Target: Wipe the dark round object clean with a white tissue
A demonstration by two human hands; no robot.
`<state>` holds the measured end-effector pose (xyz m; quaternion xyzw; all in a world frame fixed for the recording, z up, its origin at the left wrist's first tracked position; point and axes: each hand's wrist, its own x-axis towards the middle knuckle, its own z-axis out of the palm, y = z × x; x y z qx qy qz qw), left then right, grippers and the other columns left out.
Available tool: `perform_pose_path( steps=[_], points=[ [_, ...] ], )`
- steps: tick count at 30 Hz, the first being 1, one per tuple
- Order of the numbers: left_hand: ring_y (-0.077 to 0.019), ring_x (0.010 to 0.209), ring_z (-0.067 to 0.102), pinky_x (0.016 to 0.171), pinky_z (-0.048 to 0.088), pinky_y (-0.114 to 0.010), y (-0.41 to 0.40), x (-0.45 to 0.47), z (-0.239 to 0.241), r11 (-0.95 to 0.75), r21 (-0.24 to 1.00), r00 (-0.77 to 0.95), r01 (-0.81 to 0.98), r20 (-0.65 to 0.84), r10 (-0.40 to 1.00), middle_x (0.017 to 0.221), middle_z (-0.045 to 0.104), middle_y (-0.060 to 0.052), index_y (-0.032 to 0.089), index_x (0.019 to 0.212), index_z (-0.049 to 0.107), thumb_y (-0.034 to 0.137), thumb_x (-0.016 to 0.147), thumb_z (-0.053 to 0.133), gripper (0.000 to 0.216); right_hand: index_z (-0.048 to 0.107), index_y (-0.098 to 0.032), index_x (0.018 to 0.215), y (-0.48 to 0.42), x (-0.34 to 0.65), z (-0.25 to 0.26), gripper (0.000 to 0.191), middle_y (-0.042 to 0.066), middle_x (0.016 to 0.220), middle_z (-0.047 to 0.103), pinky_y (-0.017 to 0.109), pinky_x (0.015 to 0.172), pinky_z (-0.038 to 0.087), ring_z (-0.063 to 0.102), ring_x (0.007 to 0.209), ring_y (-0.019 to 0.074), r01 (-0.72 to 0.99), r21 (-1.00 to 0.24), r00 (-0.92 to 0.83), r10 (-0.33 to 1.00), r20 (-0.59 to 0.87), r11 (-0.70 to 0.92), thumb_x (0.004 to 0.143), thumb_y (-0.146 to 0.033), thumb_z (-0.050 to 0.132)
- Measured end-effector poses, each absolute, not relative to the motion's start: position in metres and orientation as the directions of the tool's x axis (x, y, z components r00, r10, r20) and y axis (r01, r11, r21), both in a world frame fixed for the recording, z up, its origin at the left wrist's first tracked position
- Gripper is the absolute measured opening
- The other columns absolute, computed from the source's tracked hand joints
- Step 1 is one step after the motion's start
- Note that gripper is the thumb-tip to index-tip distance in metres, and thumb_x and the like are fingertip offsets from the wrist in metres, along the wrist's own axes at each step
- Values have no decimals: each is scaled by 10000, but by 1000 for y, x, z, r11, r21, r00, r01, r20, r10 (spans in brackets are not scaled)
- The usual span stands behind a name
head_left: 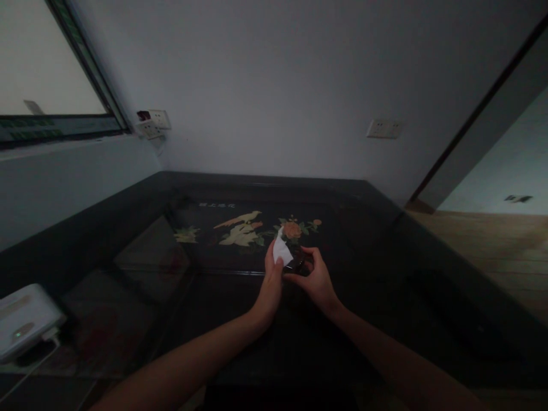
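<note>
1. Left hand [270, 279] fingers are pinching a white tissue [281, 250]; right hand [315, 279] fingers are closing around a small dark object [296, 263].
2. Both are hovering over the dark counter [363, 240] with its bird-and-flower picture [244, 229], beside a grey wall [278, 85].

head cam | looks forward and down, near | dark table [205, 188] centre frame | wall above | doorway right edge

Dim room, low light. Grey wall [278, 85] at back w/ two socket plates [384, 128]. Window [43, 63] upper left, pale daylight. Dark glossy table [363, 240] w/ bird-and-flower inlay [244, 228]. White device [23, 319] at left edge, cable attached. Wood floor [492, 251] at right, near dark door frame [479, 114].
</note>
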<state>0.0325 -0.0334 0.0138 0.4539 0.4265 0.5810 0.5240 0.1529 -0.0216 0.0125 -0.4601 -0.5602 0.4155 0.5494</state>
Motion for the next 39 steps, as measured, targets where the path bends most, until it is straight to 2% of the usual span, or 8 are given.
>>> perform_pose_path(
  steps=[4,10,16,20,26,31,34,39],
  points=[
    [-217,1352,336,1126,234,-350,-41,35,17,-78,970,-44,-231,70,997,1481,346,-77,232,1426,253,463,899,405,595,462,-202,1037,-22,153,13,690,106,1094,596,440,889,491,605,1029,293,62,-973,52,973,227,224,483,-311,859],
    [-230,1173,529,1018,379,-332,-22,28,16,-55,913,-34,-405,45,998,1231,610,-70,187,1206,542,436,867,491,423,454,-201,1060,-28,153,17,704,110,1145,573,437,913,478,596,1046,282,67,-971,-20,973,230,231,494,-304,859],
    [-190,781,654,769,501,-291,-9,18,38,241,795,91,-557,-230,969,836,712,-77,104,887,666,309,845,531,249,481,-229,1027,-18,165,19,714,69,1122,587,411,947,469,574,1094,265,-38,-972,-211,949,234,231,441,-270,887],
    [-147,649,633,689,500,-249,-5,14,50,334,759,146,-559,-306,941,766,703,-72,103,821,664,233,855,517,199,502,-240,1018,-11,169,17,696,58,1107,606,408,961,466,576,1107,258,-123,-971,-283,931,231,203,439,-251,887],
    [-200,950,633,887,462,-305,-9,19,31,127,822,81,-555,-98,992,1051,694,-91,124,1027,643,364,873,501,318,517,-229,1033,-6,169,16,702,77,1097,617,441,965,458,592,1078,274,-112,-978,-200,960,194,174,433,-242,881],
    [-224,1278,444,1077,313,-350,-21,25,17,-100,906,76,-412,144,987,1369,516,-55,227,1327,472,445,894,449,485,515,-224,1033,1,174,13,709,88,1117,618,463,976,452,602,1064,277,-113,-984,-91,985,146,136,420,-229,872],
    [-226,1320,394,1092,293,-347,-25,25,18,-122,931,79,-344,158,984,1411,470,-56,231,1360,442,445,899,431,508,515,-224,1023,6,178,13,674,88,1112,628,471,975,455,606,1064,277,-125,-984,-58,990,132,124,442,-229,858],
    [-247,1202,507,1015,384,-367,-18,19,29,-164,950,68,-267,188,980,1289,576,-86,198,1198,579,430,894,432,410,516,-231,1021,9,181,17,668,84,1111,633,477,1001,434,591,1097,279,-150,-983,-43,992,115,108,442,-202,848]
  ],
)
